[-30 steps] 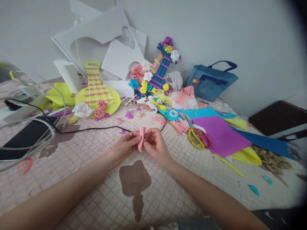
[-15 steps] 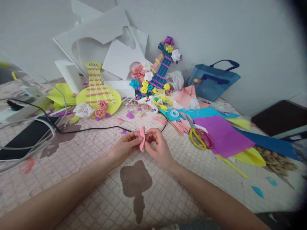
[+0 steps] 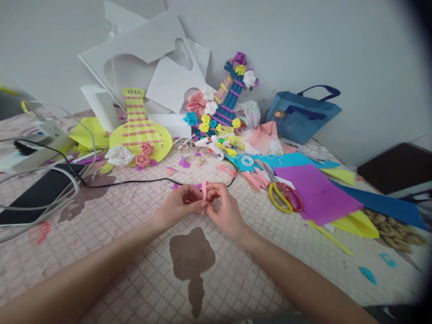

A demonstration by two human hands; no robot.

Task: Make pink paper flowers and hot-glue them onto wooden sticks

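A narrow strip of pink crepe paper [image 3: 204, 192] stands upright between my two hands, above the middle of the table. My left hand [image 3: 177, 204] pinches it from the left with thumb and fingers. From the other side my right hand [image 3: 225, 210] grips the same strip, its fingertips close to those of the left. The lower end looks bunched, and fingers partly hide it. Behind the hands lie a white hot glue gun [image 3: 213, 146] and pink paper scraps [image 3: 227, 170].
A yellow paper guitar [image 3: 140, 130] and a blue paper guitar [image 3: 229, 99] lean at the back. On the right lie scissors [image 3: 281, 198], purple paper [image 3: 317, 193] and peanuts [image 3: 396, 229]. A black cable [image 3: 135, 182] runs behind my hands; a dark phone [image 3: 37, 193] lies left.
My fingers have closed in on the pink strip from both sides, and its lower end now looks more bunched. The whole view has shifted slightly.
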